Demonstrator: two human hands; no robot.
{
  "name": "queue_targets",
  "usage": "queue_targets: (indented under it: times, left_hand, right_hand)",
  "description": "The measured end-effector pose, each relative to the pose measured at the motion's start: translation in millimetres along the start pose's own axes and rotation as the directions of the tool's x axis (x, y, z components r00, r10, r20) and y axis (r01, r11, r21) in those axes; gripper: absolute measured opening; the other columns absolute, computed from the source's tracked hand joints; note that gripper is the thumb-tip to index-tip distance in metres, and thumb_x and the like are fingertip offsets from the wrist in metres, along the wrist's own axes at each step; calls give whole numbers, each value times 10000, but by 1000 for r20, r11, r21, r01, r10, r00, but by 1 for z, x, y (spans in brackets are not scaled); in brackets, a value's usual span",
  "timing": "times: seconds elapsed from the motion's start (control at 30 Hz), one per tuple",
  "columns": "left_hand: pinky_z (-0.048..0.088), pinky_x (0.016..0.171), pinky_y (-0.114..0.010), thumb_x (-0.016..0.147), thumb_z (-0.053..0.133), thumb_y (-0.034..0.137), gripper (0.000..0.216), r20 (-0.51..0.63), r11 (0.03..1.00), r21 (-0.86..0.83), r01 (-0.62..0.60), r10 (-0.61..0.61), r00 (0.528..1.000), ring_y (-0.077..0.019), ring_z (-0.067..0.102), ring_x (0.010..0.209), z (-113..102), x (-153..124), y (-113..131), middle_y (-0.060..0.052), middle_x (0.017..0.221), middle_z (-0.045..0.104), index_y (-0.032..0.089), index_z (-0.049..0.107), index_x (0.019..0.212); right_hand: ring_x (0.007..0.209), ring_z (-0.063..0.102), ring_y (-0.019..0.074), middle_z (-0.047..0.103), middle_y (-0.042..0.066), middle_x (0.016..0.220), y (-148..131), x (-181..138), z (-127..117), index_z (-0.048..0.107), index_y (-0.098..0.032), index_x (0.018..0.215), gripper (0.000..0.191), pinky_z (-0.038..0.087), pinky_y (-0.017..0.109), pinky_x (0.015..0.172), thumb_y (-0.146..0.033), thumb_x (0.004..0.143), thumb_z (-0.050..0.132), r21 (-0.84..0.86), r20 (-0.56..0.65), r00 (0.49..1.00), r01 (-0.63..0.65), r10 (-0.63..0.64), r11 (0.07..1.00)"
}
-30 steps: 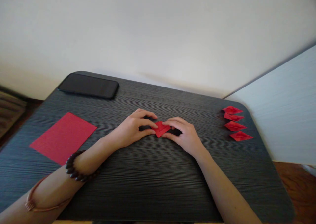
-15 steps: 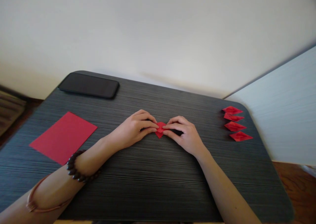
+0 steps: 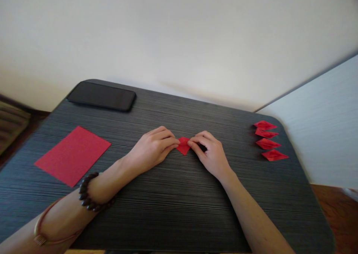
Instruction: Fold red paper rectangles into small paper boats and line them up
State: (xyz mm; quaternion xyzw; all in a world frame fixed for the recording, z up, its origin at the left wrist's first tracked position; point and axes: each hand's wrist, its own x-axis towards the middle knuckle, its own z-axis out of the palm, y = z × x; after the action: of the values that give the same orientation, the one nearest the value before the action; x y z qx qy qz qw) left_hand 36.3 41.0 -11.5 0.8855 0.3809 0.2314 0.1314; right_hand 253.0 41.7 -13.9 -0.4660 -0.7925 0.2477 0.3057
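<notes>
A small piece of folded red paper [image 3: 184, 146] lies at the middle of the dark table, its lower point toward me. My left hand [image 3: 156, 146] pinches its left corner, fingers pressed together. On the opposite corner, my right hand [image 3: 210, 151] grips with thumb and fingertips. Both fingertips cover the paper's side corners, so those folds are hidden. A beaded bracelet [image 3: 88, 192] and a thin cord bracelet [image 3: 39, 239] circle my left forearm.
Flat red paper [image 3: 73, 155] rests at the table's left. Behind it lies a black phone [image 3: 102, 96]. Several folded red paper pieces [image 3: 268, 144] form a column near the right edge of the table [image 3: 167, 213]. A pale wall [image 3: 179, 34] borders the back.
My fingertips have drawn slightly apart on the folded paper, showing more of its middle, which now looks flatter. The left fingers are closer together. The view has shifted slightly.
</notes>
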Motion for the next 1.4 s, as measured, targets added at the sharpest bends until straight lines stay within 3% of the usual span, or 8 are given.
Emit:
queue_targets:
  times: [0.13,0.37,0.83,1.27,1.4]
  left_hand:
    - [479,821,-339,940,439,221,215,1,1000,2,19,-19,1000,-183,550,878,0,1,2,-60,913,648,167,646,972]
    - [459,823,-357,921,483,294,213,-15,995,-14,103,-103,995,-196,514,881,2,1,7,-67,918,588,169,656,914]
    - [429,832,-399,882,519,334,203,-16,941,11,338,-338,941,-208,512,871,6,5,18,-49,891,581,172,607,797]
    - [425,885,-413,879,527,358,236,-29,936,83,342,-341,940,-241,448,1008,7,3,20,-86,1094,468,164,616,777]
    - [405,902,-428,883,521,356,231,-17,930,85,357,-357,934,-252,440,1043,8,2,19,-94,1145,453,165,607,785]
  right_hand:
    - [800,552,176,558,41,830,1,0,4,634,-207,793,161,462,333,754,-333,873,574,-31,-67,996,-61,59,998]
    - [844,522,185,471,54,912,0,0,8,607,-200,782,172,466,351,782,-340,871,565,-94,-53,996,-75,70,993]
    - [871,534,203,516,69,923,-3,3,10,560,-188,709,183,462,373,805,-299,854,578,-116,-26,994,-106,104,988]
    - [882,536,189,515,58,937,-2,4,9,544,-191,711,167,453,357,823,-274,847,594,-89,-2,995,-101,101,991]
    - [905,533,193,505,59,962,-3,5,8,537,-198,793,114,455,350,814,-274,840,607,-86,-8,992,-130,129,988]
